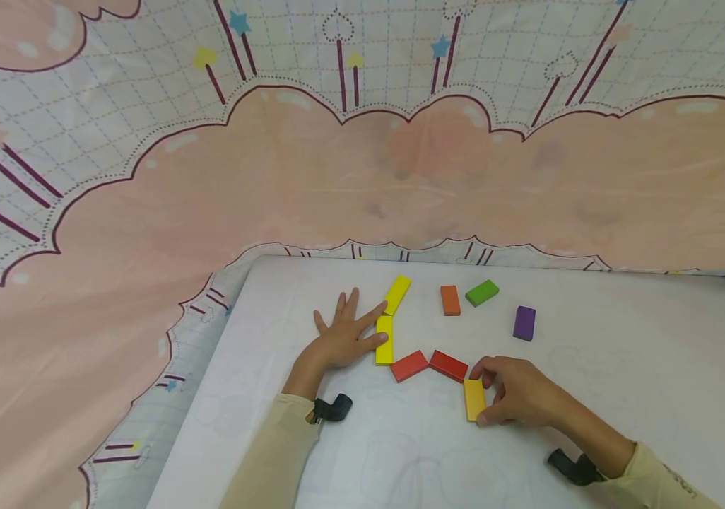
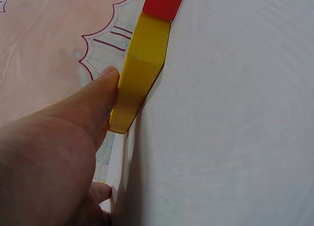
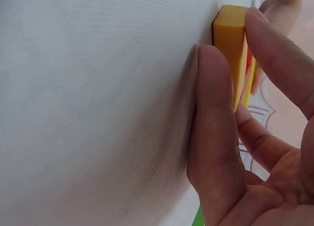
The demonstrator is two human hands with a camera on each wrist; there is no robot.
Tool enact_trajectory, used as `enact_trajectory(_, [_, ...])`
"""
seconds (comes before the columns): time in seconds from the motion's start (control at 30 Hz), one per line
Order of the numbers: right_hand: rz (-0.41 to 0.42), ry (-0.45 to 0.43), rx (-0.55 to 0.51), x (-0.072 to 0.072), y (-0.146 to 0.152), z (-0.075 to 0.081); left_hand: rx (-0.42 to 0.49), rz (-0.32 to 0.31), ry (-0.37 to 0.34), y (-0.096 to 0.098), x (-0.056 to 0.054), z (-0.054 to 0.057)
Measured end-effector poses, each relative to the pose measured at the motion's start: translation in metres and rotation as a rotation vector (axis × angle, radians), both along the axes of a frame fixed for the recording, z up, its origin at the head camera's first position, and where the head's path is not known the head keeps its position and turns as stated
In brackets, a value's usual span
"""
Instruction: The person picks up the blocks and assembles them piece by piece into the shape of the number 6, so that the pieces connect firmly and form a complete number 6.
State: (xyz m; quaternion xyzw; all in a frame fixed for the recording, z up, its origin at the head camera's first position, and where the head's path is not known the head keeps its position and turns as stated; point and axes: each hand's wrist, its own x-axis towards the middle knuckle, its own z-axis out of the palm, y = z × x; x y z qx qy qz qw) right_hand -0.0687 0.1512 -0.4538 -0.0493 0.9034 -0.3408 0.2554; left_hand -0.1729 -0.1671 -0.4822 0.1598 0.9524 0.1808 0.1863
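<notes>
In the head view my left hand (image 1: 336, 342) lies on the white table with fingers spread, its thumb and index finger touching two yellow blocks (image 1: 384, 355) set end to end. Two red blocks (image 1: 448, 365) follow at an angle, forming a shallow peak. At the right end of this line stands a yellow-orange block (image 1: 473, 401), its top corner by the red one. My right hand (image 1: 523, 393) pinches that block between thumb and fingers, seen up close in the right wrist view, where the yellow-orange block (image 3: 229, 37) sits low against the tabletop.
Beyond the line, an orange block (image 1: 450, 300), a green block (image 1: 482, 293) and a purple block (image 1: 524, 323) lie apart on the white table (image 1: 642, 367). A patterned pink and white cloth (image 1: 311, 184) hangs behind the table's far edge and along its left side.
</notes>
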Motion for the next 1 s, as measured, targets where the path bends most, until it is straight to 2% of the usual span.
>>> enact_trajectory(0.33, [0.013, 0.019, -0.015, -0.005, 0.008, 0.002, 0.003, 0.006, -0.001, 0.001, 0.001, 0.001])
enact_trajectory(0.47, [-0.023, 0.046, -0.001, -0.010, 0.015, 0.005, 0.004, 0.008, -0.002, 0.001, 0.000, 0.001])
enact_trajectory(0.77, [-0.118, 0.186, 0.055, -0.029, 0.038, 0.015, 0.008, 0.011, -0.001, 0.001, 0.001, 0.001])
enact_trajectory(1.0, [-0.197, 0.248, 0.130, -0.045, 0.059, 0.013, 0.004, 0.008, 0.004, 0.001, 0.000, 0.000])
